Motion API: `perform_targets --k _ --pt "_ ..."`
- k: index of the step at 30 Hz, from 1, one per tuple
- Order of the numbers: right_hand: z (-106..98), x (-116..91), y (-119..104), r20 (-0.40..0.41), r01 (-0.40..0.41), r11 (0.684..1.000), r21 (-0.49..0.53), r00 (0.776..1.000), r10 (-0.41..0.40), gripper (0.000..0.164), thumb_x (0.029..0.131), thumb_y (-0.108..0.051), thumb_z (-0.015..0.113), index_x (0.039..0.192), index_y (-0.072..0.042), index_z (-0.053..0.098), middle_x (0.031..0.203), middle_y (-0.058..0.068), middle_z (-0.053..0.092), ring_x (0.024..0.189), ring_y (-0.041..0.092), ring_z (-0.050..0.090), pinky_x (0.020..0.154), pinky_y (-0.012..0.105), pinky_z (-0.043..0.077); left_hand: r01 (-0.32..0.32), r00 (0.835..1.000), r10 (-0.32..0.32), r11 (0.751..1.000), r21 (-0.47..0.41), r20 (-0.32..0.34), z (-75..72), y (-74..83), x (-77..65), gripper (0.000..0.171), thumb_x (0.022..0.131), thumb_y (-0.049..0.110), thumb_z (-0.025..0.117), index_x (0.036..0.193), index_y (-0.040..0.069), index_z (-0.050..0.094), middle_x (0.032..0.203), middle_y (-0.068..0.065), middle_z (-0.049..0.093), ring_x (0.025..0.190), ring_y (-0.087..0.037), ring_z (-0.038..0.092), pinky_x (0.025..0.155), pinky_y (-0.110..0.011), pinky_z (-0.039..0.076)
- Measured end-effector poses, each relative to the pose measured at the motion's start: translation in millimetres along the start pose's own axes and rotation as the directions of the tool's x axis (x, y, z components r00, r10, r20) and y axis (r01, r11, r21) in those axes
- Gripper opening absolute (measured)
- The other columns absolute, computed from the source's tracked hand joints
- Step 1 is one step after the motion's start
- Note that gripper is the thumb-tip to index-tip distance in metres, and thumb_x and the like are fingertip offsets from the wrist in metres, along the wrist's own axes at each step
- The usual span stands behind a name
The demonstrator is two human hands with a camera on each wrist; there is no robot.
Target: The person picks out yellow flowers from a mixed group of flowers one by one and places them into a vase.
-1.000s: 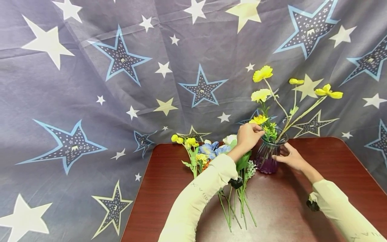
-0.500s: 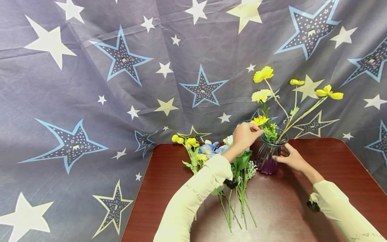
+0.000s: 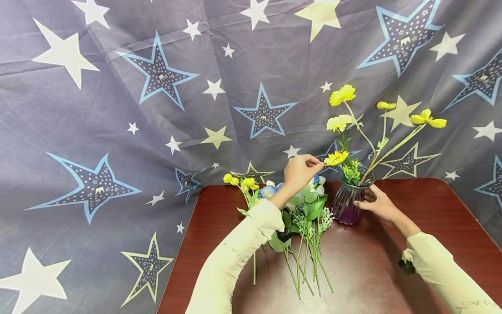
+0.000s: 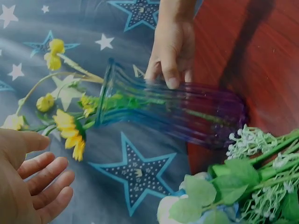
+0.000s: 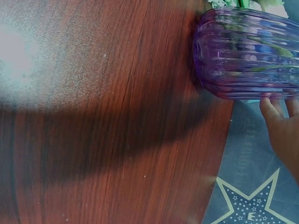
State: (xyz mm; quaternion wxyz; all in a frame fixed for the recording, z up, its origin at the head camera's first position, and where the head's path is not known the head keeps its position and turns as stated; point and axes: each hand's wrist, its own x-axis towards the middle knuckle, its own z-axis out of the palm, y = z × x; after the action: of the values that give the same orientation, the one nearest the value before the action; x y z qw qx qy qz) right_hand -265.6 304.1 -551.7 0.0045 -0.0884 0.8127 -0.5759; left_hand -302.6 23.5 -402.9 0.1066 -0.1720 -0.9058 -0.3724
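Lying nearest on the worktop (image 3: pixel 372 270), stems foremost, the loose flowers (image 3: pixel 316 208) sit partly beneath the left sleeve (image 3: pixel 223 266), which could snag and scatter them if it dragged low. Above them, the left hand (image 3: pixel 300 172) is empty, its fingers relaxed and apart; the tips are just beside the yellow daisy-like bloom (image 3: pixel 336 158), though whether they touch a petal cannot be told. A brush there might twist that bloom out of place. The glass vase (image 3: pixel 347 205) stands upright to the right of the loose flowers, its side held in the grip of the right hand (image 3: pixel 378 206), between thumb and fingers. Inside are the daisy-like bloom, a green sprig (image 3: pixel 352 171) and taller yellow flowers (image 3: pixel 343 95), stems visible through the glass. The tall ones lean outward, so a slackened grip could let the vase tip. A starry cloth (image 3: pixel 98 126) hangs behind.
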Motion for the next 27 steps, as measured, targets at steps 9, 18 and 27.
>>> perform_targets --k 9,18,27 --pt "0 -1 1 0.008 -0.018 1.000 0.003 1.000 0.018 0.082 0.091 -0.009 0.075 0.156 0.002 0.027 0.139 0.030 0.052 0.104 -0.013 0.049 0.088 0.008 0.046 0.006 1.000 -0.006 1.000 0.016 0.016 -25.5 -16.1 -3.4 0.016 0.095 0.034 0.073 0.099 0.021 0.080 0.090 0.004 0.079 0.070 -0.007 0.068 0.057 -0.018 0.047" --pt "0 0 1 0.006 -0.009 1.000 0.013 1.000 0.008 0.080 0.090 -0.008 0.076 0.155 0.001 0.030 0.134 0.019 0.057 0.104 -0.013 0.052 0.088 0.010 0.049 0.038 0.997 -0.042 0.997 0.066 0.058 -48.0 -31.2 -11.0 0.015 0.095 0.032 0.072 0.101 0.021 0.080 0.093 0.003 0.080 0.074 -0.010 0.071 0.060 -0.023 0.052" --pt "-1 1 1 0.000 0.009 1.000 -0.028 1.000 -0.009 0.080 0.091 -0.009 0.076 0.155 0.002 0.030 0.138 0.031 0.053 0.105 -0.014 0.051 0.089 0.009 0.047 0.090 0.991 -0.100 0.990 0.111 0.084 -62.7 -53.9 -22.6 0.015 0.093 0.031 0.073 0.097 0.019 0.081 0.092 0.001 0.080 0.078 -0.014 0.073 0.063 -0.025 0.053"
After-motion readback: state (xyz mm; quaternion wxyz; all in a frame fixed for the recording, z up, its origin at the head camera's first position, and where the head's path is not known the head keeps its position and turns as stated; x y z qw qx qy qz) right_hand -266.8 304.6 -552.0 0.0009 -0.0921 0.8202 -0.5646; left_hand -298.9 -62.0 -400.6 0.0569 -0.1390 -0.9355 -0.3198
